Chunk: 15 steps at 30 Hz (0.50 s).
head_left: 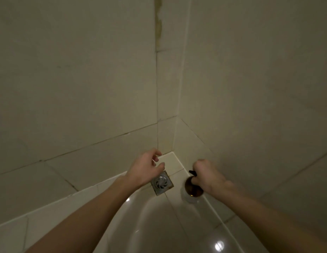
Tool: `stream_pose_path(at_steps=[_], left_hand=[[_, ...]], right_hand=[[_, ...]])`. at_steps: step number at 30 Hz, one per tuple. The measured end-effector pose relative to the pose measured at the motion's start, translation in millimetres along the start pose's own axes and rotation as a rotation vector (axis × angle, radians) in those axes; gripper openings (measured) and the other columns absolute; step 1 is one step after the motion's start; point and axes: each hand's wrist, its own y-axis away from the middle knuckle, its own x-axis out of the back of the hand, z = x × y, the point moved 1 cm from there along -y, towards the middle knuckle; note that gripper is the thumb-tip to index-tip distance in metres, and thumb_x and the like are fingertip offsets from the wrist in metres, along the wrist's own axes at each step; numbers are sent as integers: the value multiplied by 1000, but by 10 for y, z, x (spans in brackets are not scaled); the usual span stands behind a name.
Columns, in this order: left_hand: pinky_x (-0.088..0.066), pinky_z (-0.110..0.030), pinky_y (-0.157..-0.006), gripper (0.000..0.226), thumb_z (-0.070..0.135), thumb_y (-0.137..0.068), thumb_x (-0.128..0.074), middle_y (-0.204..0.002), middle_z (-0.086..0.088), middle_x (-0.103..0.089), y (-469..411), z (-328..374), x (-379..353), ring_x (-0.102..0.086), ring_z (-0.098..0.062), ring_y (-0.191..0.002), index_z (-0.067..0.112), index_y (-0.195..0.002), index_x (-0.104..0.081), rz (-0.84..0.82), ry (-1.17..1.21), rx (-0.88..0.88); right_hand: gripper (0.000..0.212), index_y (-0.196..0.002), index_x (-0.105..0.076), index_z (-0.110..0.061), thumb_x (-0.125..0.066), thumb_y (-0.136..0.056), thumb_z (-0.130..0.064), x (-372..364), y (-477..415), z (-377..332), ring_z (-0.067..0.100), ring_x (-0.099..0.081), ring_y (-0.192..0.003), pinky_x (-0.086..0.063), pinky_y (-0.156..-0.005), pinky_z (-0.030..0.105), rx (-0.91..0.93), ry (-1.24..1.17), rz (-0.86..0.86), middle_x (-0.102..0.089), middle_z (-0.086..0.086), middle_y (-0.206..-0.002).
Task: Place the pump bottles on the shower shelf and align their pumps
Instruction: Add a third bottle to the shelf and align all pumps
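A dark amber pump bottle with a white lower part stands on the tiled ledge in the corner, close to the right wall. My right hand is closed around its black pump head, whose nozzle pokes out to the left of my fingers. My left hand hovers over the ledge to the left of the bottle, fingers curled and apart, holding nothing. Only this one bottle is in view.
A square metal drain cover sits in the ledge just under my left hand. A glossy white tub basin curves below. Beige tiled walls meet in a corner behind the ledge.
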Motion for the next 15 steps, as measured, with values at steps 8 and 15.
stream_pose_path(at_steps=[8,15], left_hand=[[-33,-30,-108,120,71,-42,-73,-146,8,-33,692,1025,1199,-35,-11,-132,33,-143,-21,-109,103,178],[-43,-2,-70,79,30,-45,-87,-105,38,-59,1147,2321,2894,-60,11,-95,59,-106,-48,138,404,96]], right_hand=[[27,-95,-64,-3,-65,-77,-23,2233,778,-1259,32,-56,-93,-49,-77,38,214,-133,124,-58,13,-102],[24,-80,-63,-1,-65,-71,-23,4661,1535,-2467,33,-56,-81,-48,-63,37,463,-142,229,-56,13,-84]])
